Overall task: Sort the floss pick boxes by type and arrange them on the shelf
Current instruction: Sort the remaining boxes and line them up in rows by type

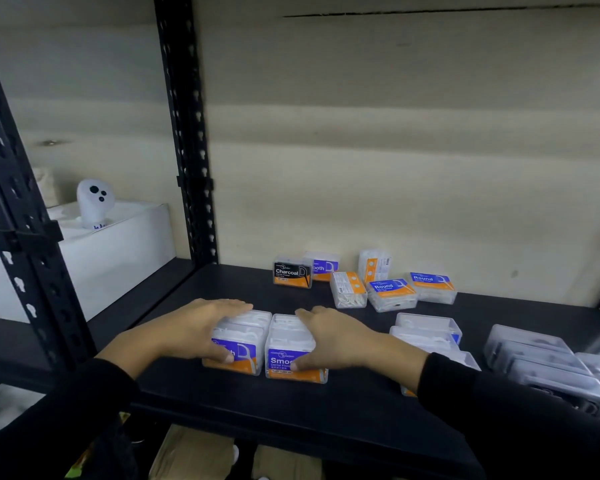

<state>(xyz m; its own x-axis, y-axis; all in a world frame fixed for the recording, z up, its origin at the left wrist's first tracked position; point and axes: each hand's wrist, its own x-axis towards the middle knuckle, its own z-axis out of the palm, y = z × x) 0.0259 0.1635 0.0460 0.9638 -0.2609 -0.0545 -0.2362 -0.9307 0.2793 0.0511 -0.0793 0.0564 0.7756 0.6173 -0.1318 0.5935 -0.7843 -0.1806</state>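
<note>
Two rows of clear "Smooth" floss pick boxes with purple-and-orange labels stand side by side near the front of the black shelf (pixel 174 386). My left hand (pixel 201 327) lies over the left row (pixel 246 344), thumb on its front label. My right hand (pixel 336 337) grips the right row (pixel 288 344) the same way. Loose boxes lie further back: a black "Charcoal" box (pixel 292 274), another Smooth box (pixel 324 265), two blue "Round" boxes (pixel 391 293) (pixel 432 287), and two boxes showing their backs (pixel 347 289) (pixel 374 265).
A row of clear boxes (pixel 428 332) stands right of my right hand, and a further row of boxes with dark contents (pixel 541 365) fills the shelf's right end. A black perforated upright (pixel 187 133) bounds the left. Beyond it sits a white box with a white figure (pixel 94 202).
</note>
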